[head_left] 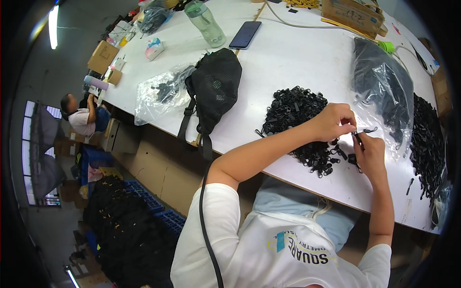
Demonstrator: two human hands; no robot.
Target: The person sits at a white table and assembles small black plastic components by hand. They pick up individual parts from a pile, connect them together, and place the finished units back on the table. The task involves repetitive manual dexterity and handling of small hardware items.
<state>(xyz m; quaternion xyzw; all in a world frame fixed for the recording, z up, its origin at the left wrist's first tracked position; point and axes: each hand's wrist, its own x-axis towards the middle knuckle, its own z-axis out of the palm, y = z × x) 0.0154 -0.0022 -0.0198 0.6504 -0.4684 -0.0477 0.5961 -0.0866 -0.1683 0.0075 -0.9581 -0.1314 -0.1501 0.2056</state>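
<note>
Black and small, the piece (368, 130) sits at the meeting of the two hands, above the white desk (288, 57). From where I stand, I take the hands as the centre of the clock, with 12 away from the person. The left hand (337, 122) comes from about 9 o'clock, the right hand (370, 154) from about 5, and both fingertips pinch at this piece, so both are equally near. Exactly which part each grip has, I cannot tell, since the fingers cover it. Its long axis seems to run toward 3 o'clock, with the looped end free on that side.

At 9 o'clock lies a wide heap of black pieces (293, 110); the left forearm passes over its near side. Some loose pieces (340, 152) lie below, at 7 o'clock, just beside the right hand. A clear plastic bag with dark contents (384, 86) rests at 1 o'clock, quite near behind the fingers, and another black heap (427, 144) is at 3. Farther, around 10 o'clock, are a black mesh bag (216, 79), a phone (245, 35) and a green bottle (205, 24). Between the fingertips and the looped end, nothing stands in the way.
</note>
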